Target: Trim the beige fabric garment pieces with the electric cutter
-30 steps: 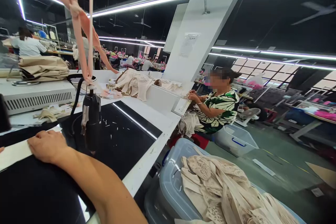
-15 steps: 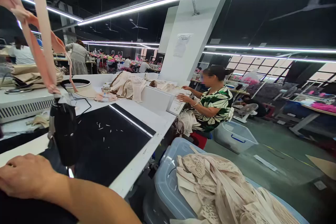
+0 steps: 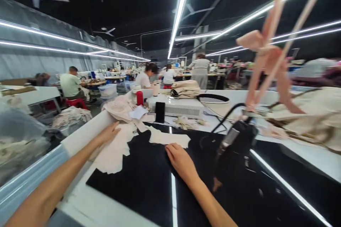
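Note:
My left hand (image 3: 108, 134) reaches to the table's left edge, its fingers stretched over a stack of pale cut fabric pieces (image 3: 114, 154). My right hand (image 3: 181, 159) lies low on the black work surface (image 3: 149, 188), fingers close together and touching the near edge of a separate pale fabric piece (image 3: 169, 138). Right of that hand, a dark handheld electric tool (image 3: 238, 142) hangs from knotted pink cloth strips (image 3: 262, 64). The exact hold of the left fingertips is blurred.
Behind the fabric stand a black phone-like slab (image 3: 160, 112), a red thread cone (image 3: 140, 98) and a white vented box (image 3: 178, 108). Folded beige cloth (image 3: 186, 88) lies on the box. More beige fabric (image 3: 311, 117) is piled at right. Several people sit or stand at tables beyond.
My view has swung left, from the co-worker and fabric bin to the table's left side. My left hand has come into view on the fabric stack; my right now touches a fabric piece.

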### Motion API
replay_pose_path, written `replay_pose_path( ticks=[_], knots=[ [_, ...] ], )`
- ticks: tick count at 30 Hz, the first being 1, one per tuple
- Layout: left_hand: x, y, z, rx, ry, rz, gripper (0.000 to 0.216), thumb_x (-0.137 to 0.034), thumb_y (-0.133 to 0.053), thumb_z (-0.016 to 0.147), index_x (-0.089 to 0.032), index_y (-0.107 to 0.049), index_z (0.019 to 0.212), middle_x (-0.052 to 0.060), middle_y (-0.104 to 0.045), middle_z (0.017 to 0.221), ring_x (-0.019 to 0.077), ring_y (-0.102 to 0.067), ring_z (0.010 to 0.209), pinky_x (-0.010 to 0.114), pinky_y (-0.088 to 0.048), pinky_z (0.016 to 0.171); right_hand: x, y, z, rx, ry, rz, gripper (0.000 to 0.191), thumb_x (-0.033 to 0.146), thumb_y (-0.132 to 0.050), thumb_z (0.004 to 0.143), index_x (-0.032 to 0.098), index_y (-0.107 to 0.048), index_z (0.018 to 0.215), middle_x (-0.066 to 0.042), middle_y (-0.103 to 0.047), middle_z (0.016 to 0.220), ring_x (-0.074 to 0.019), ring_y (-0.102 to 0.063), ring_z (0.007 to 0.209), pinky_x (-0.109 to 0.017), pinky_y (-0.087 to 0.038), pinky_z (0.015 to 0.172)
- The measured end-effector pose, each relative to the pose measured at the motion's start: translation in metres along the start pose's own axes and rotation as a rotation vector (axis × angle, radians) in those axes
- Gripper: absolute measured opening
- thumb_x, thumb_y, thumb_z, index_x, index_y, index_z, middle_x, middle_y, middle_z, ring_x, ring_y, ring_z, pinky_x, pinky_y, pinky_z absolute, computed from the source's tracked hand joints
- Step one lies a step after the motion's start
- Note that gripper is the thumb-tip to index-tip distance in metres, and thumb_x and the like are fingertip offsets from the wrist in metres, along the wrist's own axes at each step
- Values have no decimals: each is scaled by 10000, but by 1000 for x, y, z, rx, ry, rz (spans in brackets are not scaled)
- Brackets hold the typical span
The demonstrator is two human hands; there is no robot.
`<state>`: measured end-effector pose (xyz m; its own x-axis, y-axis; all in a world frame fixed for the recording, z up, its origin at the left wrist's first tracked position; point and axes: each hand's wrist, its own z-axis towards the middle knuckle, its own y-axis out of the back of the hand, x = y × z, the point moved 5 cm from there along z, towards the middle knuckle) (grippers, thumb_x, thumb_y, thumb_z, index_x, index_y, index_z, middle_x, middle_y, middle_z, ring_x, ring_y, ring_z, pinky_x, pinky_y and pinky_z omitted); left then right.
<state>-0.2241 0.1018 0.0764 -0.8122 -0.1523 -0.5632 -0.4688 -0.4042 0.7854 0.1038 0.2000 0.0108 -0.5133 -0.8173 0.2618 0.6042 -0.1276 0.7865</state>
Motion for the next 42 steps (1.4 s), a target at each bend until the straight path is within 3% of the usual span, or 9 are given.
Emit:
replay_pose_path(
  ticks=[3, 10, 17, 23, 30, 34, 38, 42],
  knots=[
    [19, 19, 4, -69, 63, 90, 340, -372, -694, 1052, -190, -649, 1336, 117, -633, 1394, 281, -665, 1198, 501, -590, 1019, -12, -6, -1, -20, 38, 39, 318, 229, -436, 1067, 213, -745, 992, -117, -773, 1015, -262, -750, 936, -383, -580, 880],
    [24, 23, 0, -97, 87, 199, 315, -395, -689, 1053, -170, -666, 1272, 102, -673, 1287, 260, -686, 1119, 477, -599, 975, -18, -7, -5, -19, 43, 41, 360, 317, -401, 1082, 224, -740, 1004, -117, -777, 1032, -265, -771, 936, -381, -606, 839],
    [8, -9, -9, -11, 69, 255, 289, -392, -692, 1052, -167, -679, 1233, 93, -687, 1244, 247, -693, 1083, 461, -603, 958, -17, -7, -5, -12, 27, 38, 382, 333, -379, 1085, 218, -729, 984, -110, -768, 1006, -277, -781, 910, -397, -609, 794],
    [4, -23, -4, -69, 161, 228, 322, -383, -698, 1049, -170, -662, 1288, 105, -669, 1302, 263, -687, 1128, 479, -605, 972, -18, -5, -5, -6, 30, 56, 369, 340, -390, 1082, 229, -722, 967, -105, -772, 1000, -262, -781, 899, -375, -601, 787],
    [-5, -15, -7, -98, 179, -11, 289, -379, -694, 1052, -174, -675, 1255, 100, -676, 1286, 253, -688, 1113, 466, -605, 968, -19, -3, -5, -13, 10, 118, 357, 395, -419, 1061, 256, -726, 946, -102, -775, 981, -275, -775, 880, -381, -601, 771],
    [-28, -11, -16, -57, 126, -262, 224, -379, -691, 1040, -158, -683, 1077, 57, -697, 1083, 212, -685, 974, 382, -592, 872, -20, -1, -3, -10, -8, 185, 356, 421, -441, 1035, 259, -747, 951, -116, -784, 976, -296, -779, 892, -404, -620, 790],
    [-61, -24, -40, 71, 100, -546, 276, -455, -656, 973, -186, -623, 919, -15, -606, 796, 153, -587, 724, 250, -466, 649, -18, 4, -1, -5, -41, 279, 412, 519, -442, 1020, 268, -767, 985, -125, -804, 1015, -324, -785, 962, -450, -633, 874],
    [-95, -44, -68, 267, 109, -750, 425, -593, -730, 805, -196, -596, 882, -35, -540, 733, 124, -484, 622, 226, -350, 550, -6, 16, -2, -7, -131, 398, 575, 659, -382, 1034, 248, -782, 1079, -135, -821, 1048, -307, -791, 979, -429, -644, 891]
  ],
)
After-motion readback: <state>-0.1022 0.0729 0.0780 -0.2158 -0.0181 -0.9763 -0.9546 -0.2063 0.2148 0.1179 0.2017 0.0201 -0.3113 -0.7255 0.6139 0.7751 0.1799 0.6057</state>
